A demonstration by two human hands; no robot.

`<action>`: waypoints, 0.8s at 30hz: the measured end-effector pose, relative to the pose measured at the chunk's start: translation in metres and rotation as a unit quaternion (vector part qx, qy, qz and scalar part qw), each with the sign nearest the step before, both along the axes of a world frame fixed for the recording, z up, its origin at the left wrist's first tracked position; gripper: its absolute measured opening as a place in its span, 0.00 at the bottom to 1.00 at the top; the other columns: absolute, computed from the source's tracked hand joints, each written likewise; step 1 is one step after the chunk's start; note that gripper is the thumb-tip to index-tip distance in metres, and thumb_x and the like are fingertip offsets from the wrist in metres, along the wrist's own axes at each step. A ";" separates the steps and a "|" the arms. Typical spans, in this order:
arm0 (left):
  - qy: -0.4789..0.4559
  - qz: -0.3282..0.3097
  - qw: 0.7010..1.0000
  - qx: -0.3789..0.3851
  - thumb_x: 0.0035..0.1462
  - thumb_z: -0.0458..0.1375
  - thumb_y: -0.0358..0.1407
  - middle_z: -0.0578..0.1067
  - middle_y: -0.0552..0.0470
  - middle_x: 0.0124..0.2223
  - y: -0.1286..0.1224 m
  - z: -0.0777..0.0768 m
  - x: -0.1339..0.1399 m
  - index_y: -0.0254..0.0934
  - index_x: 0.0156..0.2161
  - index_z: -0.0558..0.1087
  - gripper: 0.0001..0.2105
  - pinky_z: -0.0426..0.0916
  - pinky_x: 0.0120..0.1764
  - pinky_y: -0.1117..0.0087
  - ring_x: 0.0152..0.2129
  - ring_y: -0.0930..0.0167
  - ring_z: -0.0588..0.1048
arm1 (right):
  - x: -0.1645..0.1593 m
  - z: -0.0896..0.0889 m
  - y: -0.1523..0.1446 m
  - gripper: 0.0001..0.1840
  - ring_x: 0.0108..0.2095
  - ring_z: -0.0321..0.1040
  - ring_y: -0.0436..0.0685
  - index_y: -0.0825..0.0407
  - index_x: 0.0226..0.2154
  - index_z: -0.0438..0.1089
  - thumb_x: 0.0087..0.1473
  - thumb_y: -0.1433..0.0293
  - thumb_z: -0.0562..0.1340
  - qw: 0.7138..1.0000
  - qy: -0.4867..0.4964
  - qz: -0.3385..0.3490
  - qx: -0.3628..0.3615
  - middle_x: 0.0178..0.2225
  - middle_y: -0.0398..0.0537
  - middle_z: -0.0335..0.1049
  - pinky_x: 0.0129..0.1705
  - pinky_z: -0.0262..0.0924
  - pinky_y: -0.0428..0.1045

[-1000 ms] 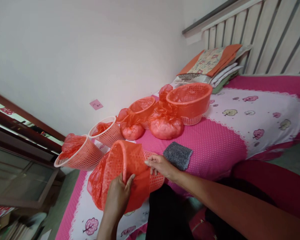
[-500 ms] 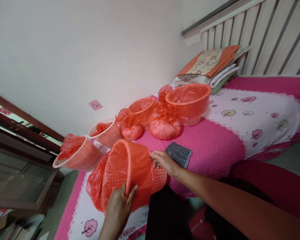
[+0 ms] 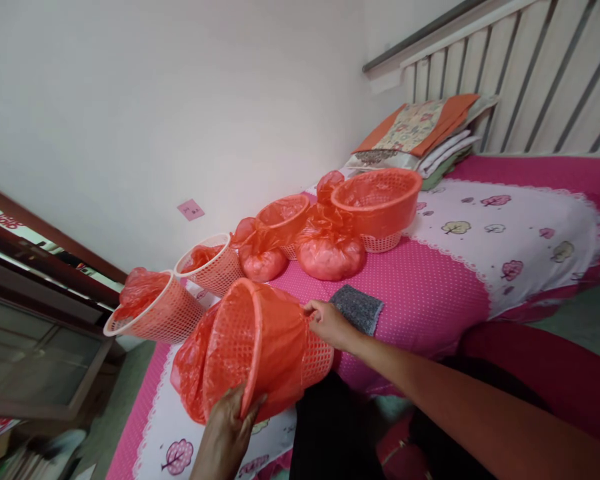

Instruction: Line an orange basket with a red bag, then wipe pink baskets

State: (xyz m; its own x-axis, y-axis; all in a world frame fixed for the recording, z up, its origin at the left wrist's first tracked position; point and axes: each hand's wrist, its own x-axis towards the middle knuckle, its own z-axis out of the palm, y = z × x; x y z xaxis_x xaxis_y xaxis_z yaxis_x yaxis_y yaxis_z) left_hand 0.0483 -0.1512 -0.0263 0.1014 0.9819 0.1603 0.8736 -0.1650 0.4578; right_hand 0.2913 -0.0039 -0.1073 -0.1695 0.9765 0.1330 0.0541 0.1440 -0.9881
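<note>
Basket (image 3: 318, 360), red plastic liner (image 3: 283, 347) folded over its rim, was tilted sideways at the near edge of the bed (image 3: 420, 287) in head view. Left hand (image 3: 230, 420) gripped the rim's near side; right hand (image 3: 329, 325) pinched the liner close to the base. Grey cloth (image 3: 357, 309) lay just beside. Filled red bags (image 3: 331, 257) and four other baskets (image 3: 173, 317) sat behind.
</note>
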 end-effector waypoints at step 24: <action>-0.046 0.156 0.986 -0.041 0.59 0.51 0.59 0.79 0.45 0.26 0.038 0.054 0.038 0.40 0.27 0.69 0.24 0.69 0.27 0.62 0.23 0.59 0.78 | -0.005 0.008 -0.035 0.16 0.42 0.68 0.55 0.50 0.44 0.70 0.53 0.79 0.61 0.958 -0.156 0.086 0.225 0.43 0.47 0.69 0.47 0.64 0.51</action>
State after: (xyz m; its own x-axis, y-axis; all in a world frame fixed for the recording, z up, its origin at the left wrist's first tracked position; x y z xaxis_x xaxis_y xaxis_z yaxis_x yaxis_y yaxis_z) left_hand 0.0862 -0.1137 0.0277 -0.2189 0.9730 0.0725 0.8298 0.1466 0.5385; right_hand 0.2867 -0.0385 -0.0992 -0.4233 0.7862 0.4503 0.2746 0.5850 -0.7631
